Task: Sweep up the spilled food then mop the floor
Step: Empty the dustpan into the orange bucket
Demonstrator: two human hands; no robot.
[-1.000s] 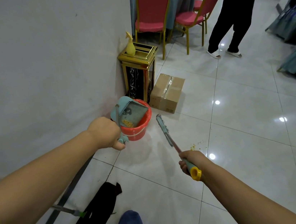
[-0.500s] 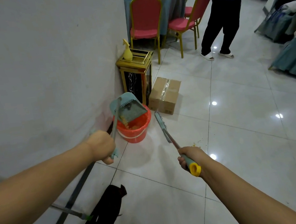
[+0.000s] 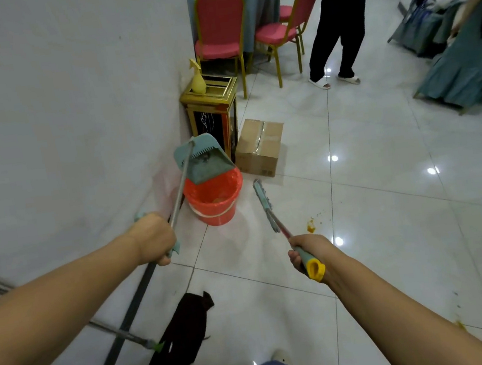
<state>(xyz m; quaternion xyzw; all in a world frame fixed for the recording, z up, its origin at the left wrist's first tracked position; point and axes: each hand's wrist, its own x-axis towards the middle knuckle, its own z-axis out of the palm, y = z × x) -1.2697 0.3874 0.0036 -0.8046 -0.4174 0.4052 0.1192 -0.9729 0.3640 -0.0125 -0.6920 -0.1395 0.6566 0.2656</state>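
On the glossy tile floor [image 3: 392, 223] by the wall, the left hand [image 3: 154, 239] grips the dustpan [image 3: 205, 162] tipped over the bucket [image 3: 214, 199], the right hand [image 3: 307, 254] the broom [image 3: 265, 205]; hold the tilt till it empties, since spill [image 3: 311, 226] remains.

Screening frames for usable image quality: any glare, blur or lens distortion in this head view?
Head view: ceiling lights glare as bright spots on the glossy floor tiles; wide-angle bending curves the wall and stretches both forearms; the far-right draped furniture is smeared, while the orange bucket and dustpan stay sharp.
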